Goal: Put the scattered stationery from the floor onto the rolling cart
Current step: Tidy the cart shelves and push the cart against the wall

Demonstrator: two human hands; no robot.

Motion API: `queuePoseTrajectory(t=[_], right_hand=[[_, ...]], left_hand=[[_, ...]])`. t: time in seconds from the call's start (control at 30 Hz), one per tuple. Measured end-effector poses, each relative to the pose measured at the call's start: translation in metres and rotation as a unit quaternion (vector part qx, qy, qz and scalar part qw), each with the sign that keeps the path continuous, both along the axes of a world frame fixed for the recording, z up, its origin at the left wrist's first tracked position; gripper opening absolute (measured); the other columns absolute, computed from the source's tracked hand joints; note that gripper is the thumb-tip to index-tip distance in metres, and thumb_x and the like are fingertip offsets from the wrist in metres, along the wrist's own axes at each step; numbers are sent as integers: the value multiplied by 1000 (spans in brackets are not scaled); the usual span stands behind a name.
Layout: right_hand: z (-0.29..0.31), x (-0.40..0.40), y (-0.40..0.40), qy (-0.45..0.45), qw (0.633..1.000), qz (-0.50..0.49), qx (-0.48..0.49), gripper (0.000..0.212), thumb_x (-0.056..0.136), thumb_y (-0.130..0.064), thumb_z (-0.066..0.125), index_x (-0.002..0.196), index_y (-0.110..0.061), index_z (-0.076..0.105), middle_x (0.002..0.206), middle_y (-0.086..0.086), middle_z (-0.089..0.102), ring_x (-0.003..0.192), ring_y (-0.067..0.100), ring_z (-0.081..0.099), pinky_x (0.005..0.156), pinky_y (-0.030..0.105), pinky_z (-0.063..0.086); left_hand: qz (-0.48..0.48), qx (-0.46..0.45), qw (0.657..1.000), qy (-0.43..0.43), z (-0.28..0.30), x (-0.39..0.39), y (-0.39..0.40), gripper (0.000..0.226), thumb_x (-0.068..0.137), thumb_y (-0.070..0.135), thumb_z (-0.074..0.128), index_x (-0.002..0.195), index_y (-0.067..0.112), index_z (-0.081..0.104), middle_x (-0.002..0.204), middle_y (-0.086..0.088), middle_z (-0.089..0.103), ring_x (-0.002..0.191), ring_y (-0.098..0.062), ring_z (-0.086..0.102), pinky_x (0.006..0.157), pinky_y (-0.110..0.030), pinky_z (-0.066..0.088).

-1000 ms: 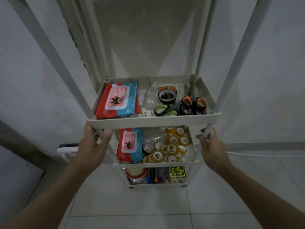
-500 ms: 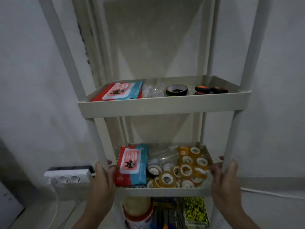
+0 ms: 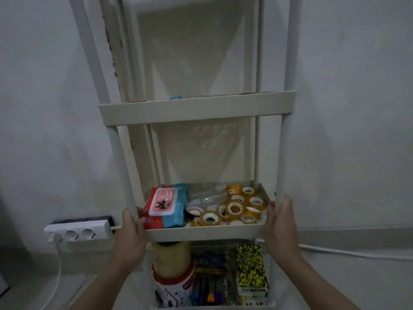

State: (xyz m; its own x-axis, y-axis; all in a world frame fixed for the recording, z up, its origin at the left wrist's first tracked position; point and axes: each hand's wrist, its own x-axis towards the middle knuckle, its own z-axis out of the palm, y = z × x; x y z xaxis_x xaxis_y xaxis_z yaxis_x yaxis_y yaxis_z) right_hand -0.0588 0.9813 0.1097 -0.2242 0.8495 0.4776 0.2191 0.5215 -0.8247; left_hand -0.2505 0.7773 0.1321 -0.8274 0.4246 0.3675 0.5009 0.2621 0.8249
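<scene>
- The rolling cart (image 3: pixel 196 109) stood against the pale wall (image 3: pixel 357 108), its white posts rising out of view above me; I place everything else by it.
- Its upper tray sat about level with my eyes, so I saw only the front wall and slivers of red and blue above the rim.
- The middle tray (image 3: pixel 201 233) held stationery: a red and blue wipes pack (image 3: pixel 166 205) at the cart's left side and a heap of tape rolls (image 3: pixel 234 209) at its right side, clear and amber, touching one another.
- The bottom tray, below that, carried a big tape roll (image 3: pixel 171 258) standing on a patterned cup (image 3: pixel 173 287) at the cart's left, pens (image 3: pixel 210 291) upright in the middle and a yellow-and-black box (image 3: pixel 251 268) at the right.
- A white power strip (image 3: pixel 78 230) lay on the floor just left of the cart, its cable trailing toward me.
- My left hand (image 3: pixel 131 238) had its grip clenched around the cart's front left post at middle-tray height, thumb beside the wipes pack.
- My right hand (image 3: pixel 280 222) gripped the front right post at the same height, fingers wrapped behind it.
</scene>
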Motion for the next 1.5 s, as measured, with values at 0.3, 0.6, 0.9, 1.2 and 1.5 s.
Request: queuePoseTrajectory(t=[0.3, 0.6, 0.9, 1.2, 1.5], right_hand=[[-7, -3, -6, 54, 997, 2, -51, 26, 97, -30, 37, 102, -5, 40, 103, 16, 54, 94, 31, 54, 71, 36, 42], [6, 6, 1, -6, 999, 41, -31, 23, 99, -26, 34, 104, -5, 40, 94, 7, 48, 86, 22, 47, 66, 27, 29], [-6, 20, 1, 0, 989, 128, -76, 57, 93, -44, 32, 139, -15, 16, 136, 12, 44, 117, 29, 52, 91, 34, 42], [-98, 39, -14, -161, 979, 95, -85, 7, 96, -12, 41, 102, -9, 40, 106, 20, 62, 94, 37, 61, 71, 40, 47], [-106, 25, -20, -159, 985, -14, -70, 11, 93, -3, 45, 102, 2, 46, 97, 29, 61, 85, 41, 59, 60, 33, 35]], left_hand=[[4, 16, 1000, 11, 4, 5, 0, 29, 98, 15, 36, 126, 8, 38, 103, -5, 49, 91, -17, 42, 73, -29, 32], [18, 19, 999, 19, -1, 10, 5, 28, 97, 18, 36, 123, 6, 39, 103, -5, 49, 89, -19, 44, 72, -31, 33], [-51, 15, 998, -44, -28, 2, -13, 63, 93, 41, 37, 147, 18, 14, 141, -3, 41, 130, -22, 37, 102, -41, 33], [-37, -67, 997, -6, -101, -2, -20, 10, 94, 7, 44, 104, 4, 46, 105, -9, 58, 98, -21, 54, 82, -35, 42], [-31, -75, 996, 21, -107, -14, -21, 5, 95, 11, 46, 97, 14, 48, 104, -5, 63, 95, -21, 60, 80, -39, 51]])
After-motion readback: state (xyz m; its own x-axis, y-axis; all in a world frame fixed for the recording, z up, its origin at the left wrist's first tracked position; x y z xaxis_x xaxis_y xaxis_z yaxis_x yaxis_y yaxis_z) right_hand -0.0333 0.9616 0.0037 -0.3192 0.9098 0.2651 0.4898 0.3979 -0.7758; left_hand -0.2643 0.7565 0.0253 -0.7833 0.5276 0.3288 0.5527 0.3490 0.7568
